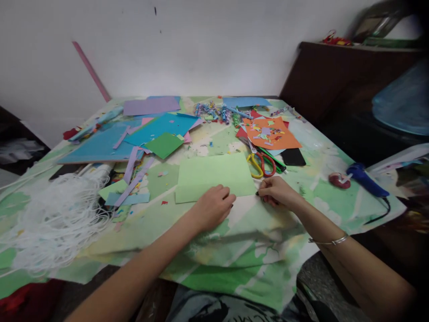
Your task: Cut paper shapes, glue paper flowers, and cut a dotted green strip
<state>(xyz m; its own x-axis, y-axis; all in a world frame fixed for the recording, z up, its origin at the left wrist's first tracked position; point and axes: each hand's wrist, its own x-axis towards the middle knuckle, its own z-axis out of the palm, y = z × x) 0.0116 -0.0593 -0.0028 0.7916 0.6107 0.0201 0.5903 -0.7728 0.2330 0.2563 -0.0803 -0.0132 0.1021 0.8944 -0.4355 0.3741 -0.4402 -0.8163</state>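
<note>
A light green sheet of paper (214,172) lies in front of me, with what looks like a folded strip along its near edge. My left hand (216,203) presses on that edge near the middle, fingers bent and close together. At the sheet's near right corner, my right hand (275,191) is closed in a pinch; its fingertips partly hide the corner. Just beyond this hand are scissors with red handles (270,164) and another pair with yellow handles (256,167). Their blades reach under an orange sheet (283,139) strewn with paper scraps.
White cord (63,219) lies heaped at the left. Blue sheets (100,143) and a green piece (165,145) are stacked behind it. Curled paper strips (214,111) lie at the back. A blue glue gun (367,180) and black phone-like slab (293,157) are at the right.
</note>
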